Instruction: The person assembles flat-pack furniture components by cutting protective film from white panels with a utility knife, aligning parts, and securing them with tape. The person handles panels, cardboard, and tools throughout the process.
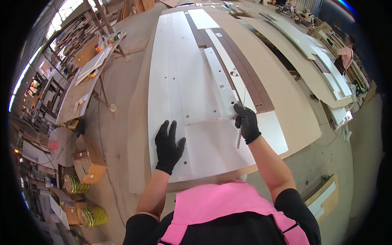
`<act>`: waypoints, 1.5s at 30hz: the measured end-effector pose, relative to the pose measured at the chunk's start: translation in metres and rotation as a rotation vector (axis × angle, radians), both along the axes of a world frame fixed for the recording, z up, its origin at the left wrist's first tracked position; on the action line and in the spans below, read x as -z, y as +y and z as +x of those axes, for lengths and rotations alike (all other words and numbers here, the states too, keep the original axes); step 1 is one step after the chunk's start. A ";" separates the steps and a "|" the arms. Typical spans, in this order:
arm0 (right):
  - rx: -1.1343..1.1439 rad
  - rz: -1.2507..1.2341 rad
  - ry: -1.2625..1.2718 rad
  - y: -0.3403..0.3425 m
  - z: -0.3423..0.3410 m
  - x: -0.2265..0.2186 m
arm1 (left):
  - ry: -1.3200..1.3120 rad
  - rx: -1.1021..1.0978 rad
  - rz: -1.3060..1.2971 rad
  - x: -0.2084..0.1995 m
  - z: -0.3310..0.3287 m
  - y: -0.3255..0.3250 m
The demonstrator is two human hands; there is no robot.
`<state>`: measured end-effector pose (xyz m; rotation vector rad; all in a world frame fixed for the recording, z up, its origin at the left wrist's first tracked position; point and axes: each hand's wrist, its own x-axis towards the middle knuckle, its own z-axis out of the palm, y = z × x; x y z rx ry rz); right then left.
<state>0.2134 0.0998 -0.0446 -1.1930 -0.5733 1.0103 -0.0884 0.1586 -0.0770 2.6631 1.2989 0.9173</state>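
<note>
Both hands wear black gloves. My left hand [168, 148] lies on a long white panel [198, 96], its fingers extended and spread. The panel has several small dark holes. My right hand [247, 124] is closed around a thin, straight rod [239, 141] that sticks out above and below the fist; its exact kind is unclear. Beside that hand is the near end of a narrow white board [220, 83] with a label and holes. A longer white strip [226, 61] with an oval cut-out lies along it, over a brown panel [253, 83].
Large tan sheets [281, 90] cover the worktable to the right. At left stands a side table [77, 96] with boards and small items; cartons [90, 159] and yellow-green drums [92, 216] sit on the floor. Another person [346, 55] stands at the far right near stacked panels.
</note>
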 end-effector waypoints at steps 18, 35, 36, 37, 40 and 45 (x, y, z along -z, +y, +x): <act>-0.223 -0.444 -1.431 0.031 0.024 0.013 | -0.020 0.028 -0.039 -0.004 -0.002 -0.001; -0.223 -0.417 -1.261 0.017 0.021 0.018 | 0.131 0.260 -0.035 -0.006 0.062 0.020; -0.188 -0.403 -1.318 0.016 0.019 0.021 | 0.150 0.250 -0.035 -0.004 0.070 0.025; -0.202 -0.402 -1.346 0.016 0.018 0.023 | 0.176 0.236 -0.020 -0.001 0.075 0.029; -0.244 -0.399 -1.404 0.014 0.023 0.019 | 0.241 0.248 0.064 0.011 0.075 0.049; -0.345 -0.380 -1.502 0.014 0.031 0.005 | -0.064 -0.113 0.093 0.017 0.026 0.119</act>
